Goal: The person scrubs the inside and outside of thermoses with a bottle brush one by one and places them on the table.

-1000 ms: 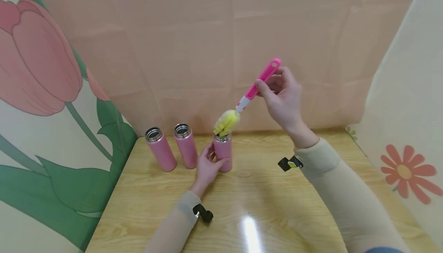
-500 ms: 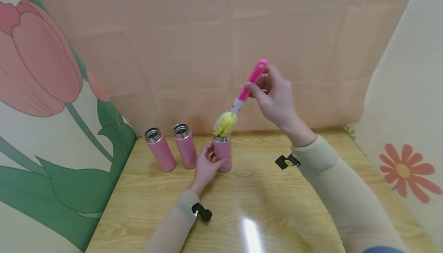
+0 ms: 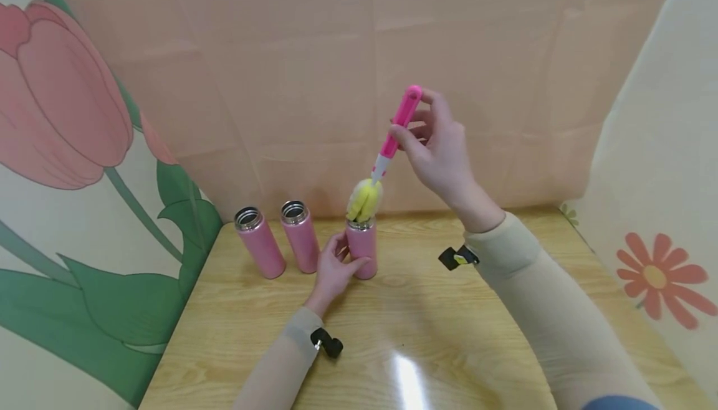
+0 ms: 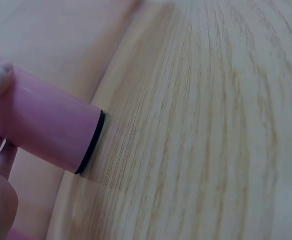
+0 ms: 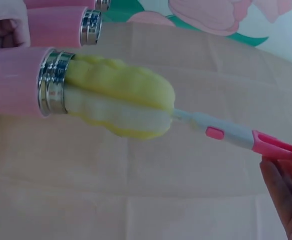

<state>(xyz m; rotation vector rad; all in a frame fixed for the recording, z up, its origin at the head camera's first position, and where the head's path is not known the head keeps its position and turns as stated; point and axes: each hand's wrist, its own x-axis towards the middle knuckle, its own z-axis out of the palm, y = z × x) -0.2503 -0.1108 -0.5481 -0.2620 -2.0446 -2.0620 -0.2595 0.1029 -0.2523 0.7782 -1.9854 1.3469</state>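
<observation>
A pink metal bottle (image 3: pixel 362 249) with a silver threaded neck stands upright on the table, lidless. My left hand (image 3: pixel 335 271) grips its body from the left; in the left wrist view the bottle's black base (image 4: pixel 91 142) meets the wood. My right hand (image 3: pixel 440 148) pinches the pink handle of a bottle brush (image 3: pixel 399 122) above it. The yellow and white sponge head (image 5: pixel 120 97) is at the bottle's mouth, its lower end inside the neck and most of it outside. The handle leans to the upper right.
Two more open pink bottles, one at far left (image 3: pixel 260 243) and one nearer (image 3: pixel 301 237), stand left of the held one. The wooden table (image 3: pixel 426 310) ends at a peach cloth backdrop (image 3: pixel 291 73). Flower-printed walls (image 3: pixel 662 179) flank both sides.
My right hand has moved left, bringing the brush handle closer to upright over the bottle. The sponge stays at the mouth. My left hand and the bottles have hardly moved.
</observation>
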